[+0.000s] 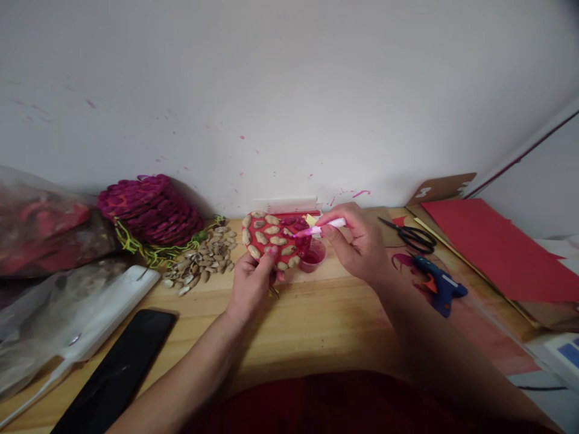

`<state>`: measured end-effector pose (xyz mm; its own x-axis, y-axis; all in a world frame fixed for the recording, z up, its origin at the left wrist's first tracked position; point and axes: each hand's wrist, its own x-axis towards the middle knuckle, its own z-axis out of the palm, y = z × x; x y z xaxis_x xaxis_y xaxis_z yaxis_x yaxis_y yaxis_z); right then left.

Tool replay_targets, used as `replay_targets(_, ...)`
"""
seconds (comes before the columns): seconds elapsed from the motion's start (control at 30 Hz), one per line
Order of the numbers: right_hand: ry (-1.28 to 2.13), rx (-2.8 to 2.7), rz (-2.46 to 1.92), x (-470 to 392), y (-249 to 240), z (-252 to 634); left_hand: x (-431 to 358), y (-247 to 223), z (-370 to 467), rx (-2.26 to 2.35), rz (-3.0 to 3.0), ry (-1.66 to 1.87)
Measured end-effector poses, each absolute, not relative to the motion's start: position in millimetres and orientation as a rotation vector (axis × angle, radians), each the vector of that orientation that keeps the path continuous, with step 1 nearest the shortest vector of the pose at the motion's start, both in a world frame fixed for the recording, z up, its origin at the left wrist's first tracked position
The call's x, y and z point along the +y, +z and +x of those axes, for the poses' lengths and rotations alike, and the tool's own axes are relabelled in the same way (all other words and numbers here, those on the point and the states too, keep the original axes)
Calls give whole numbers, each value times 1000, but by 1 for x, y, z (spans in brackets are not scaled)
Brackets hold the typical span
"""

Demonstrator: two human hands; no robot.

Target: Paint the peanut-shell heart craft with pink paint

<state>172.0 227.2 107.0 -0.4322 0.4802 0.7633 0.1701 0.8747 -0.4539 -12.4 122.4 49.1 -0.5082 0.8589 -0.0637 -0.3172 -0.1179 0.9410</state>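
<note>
My left hand (254, 278) grips a red peanut-shell craft piece (266, 231) by its lower edge, thumb on top. Rows of tan peanut shells cover its red face, and those on the right side are coated magenta. Between the fingers of my right hand (355, 246) is a white-handled paintbrush (332, 226), its pink tip touching or just over the shells near the middle. A small clear cup of magenta paint (313, 258) stands behind the piece's lower right, partly hidden by it.
Loose shell halves (205, 259) lie left of my hands, near a stack of magenta pieces (149, 211) with green strings. A power strip (115, 307) and black phone (120, 367) lie nearer. At right are black scissors (416, 238), a blue glue gun (441, 286) and red sheets (497, 247).
</note>
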Motion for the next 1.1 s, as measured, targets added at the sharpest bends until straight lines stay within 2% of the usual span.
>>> replay_targets(0.6,575,-1932,-514,230,105,171,121,41,-15,1262,722,1744)
replay_targets(1.1,549,-1965,-525,226,108,172,121,40,-16,1308,806,1767)
